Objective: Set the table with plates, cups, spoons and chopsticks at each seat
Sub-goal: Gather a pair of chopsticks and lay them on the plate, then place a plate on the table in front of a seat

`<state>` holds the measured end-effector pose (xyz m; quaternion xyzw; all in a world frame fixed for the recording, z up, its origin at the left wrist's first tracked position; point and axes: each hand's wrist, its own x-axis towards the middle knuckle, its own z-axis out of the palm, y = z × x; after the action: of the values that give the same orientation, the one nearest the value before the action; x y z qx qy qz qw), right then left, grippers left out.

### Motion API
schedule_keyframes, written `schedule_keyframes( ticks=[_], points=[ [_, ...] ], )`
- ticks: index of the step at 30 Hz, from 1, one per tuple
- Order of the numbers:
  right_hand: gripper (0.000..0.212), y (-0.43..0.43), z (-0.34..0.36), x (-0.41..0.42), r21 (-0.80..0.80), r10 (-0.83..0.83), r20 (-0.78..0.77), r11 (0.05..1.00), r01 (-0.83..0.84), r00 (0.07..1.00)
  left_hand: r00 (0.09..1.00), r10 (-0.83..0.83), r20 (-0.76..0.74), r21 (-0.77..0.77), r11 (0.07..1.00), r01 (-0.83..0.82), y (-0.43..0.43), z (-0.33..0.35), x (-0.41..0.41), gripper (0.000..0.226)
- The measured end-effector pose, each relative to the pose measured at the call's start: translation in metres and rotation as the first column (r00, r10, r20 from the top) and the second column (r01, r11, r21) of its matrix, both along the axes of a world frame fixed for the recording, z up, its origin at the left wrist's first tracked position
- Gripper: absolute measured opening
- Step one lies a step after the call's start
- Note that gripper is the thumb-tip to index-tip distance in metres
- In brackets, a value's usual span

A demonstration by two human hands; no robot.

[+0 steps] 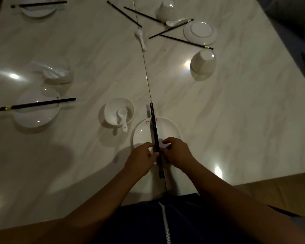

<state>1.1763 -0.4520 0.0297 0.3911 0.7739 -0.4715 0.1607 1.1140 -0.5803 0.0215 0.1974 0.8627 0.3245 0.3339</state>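
A pair of black chopsticks (153, 124) lies across a white plate (171, 131) near the table's front edge, pointing away from me. My left hand (141, 160) and my right hand (177, 149) pinch the chopsticks from either side near their thick end. Left of the plate stands a white cup (111, 110) with a white spoon (122, 117) in it. At the left seat a second plate (35, 118) carries chopsticks (37, 103), with a cup and spoon (56, 73) behind it.
At the far right lie loose chopsticks (171, 29), two spoons (141, 36), an upside-down plate (200, 33) and two overturned cups (202, 65). Another plate with chopsticks (39, 7) sits at the far left. A thin seam (144, 62) runs down the marble table.
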Motion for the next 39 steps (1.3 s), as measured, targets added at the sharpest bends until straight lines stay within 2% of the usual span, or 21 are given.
schedule_keyframes(
  ticks=[4,8,13,17,21,24,27,31,39],
  points=[
    [0.033,0.022,0.011,0.006,0.091,0.070,-0.017,0.994,-0.068,0.997,0.990,-0.012,-0.139,0.007,1.000,0.013,0.002,0.014,-0.010,0.030],
    [0.028,0.049,0.030,0.020,0.203,0.134,-0.075,0.972,-0.117,0.988,0.973,-0.083,-0.215,0.021,0.996,0.089,0.025,0.032,-0.009,0.030],
    [0.033,0.099,0.043,0.050,0.306,0.189,-0.088,0.940,-0.154,0.978,0.939,-0.181,-0.293,0.029,0.980,0.198,0.082,0.047,0.016,0.029],
    [0.035,0.165,0.044,0.094,0.314,0.215,-0.112,0.934,-0.170,0.970,0.913,-0.235,-0.333,-0.022,0.970,0.241,0.145,0.049,0.049,0.025],
    [0.035,0.258,0.041,0.154,0.305,0.268,-0.118,0.926,-0.222,0.956,0.914,-0.182,-0.363,-0.014,0.982,0.190,0.226,0.043,0.089,0.025],
    [0.034,0.337,0.044,0.195,0.304,0.314,-0.103,0.913,-0.271,0.944,0.913,-0.151,-0.379,-0.029,0.988,0.151,0.289,0.045,0.131,0.030],
    [0.031,0.401,0.048,0.222,0.290,0.308,-0.112,0.919,-0.266,0.945,0.912,-0.178,-0.370,0.000,0.981,0.192,0.342,0.047,0.172,0.040],
    [0.031,0.450,0.047,0.235,0.254,0.322,-0.107,0.924,-0.287,0.941,0.911,-0.181,-0.371,-0.035,0.983,0.181,0.390,0.056,0.203,0.024],
    [0.033,0.514,0.042,0.229,0.274,0.358,-0.094,0.906,-0.321,0.929,0.918,-0.193,-0.346,-0.051,0.981,0.187,0.456,0.050,0.203,0.027]
  ],
)
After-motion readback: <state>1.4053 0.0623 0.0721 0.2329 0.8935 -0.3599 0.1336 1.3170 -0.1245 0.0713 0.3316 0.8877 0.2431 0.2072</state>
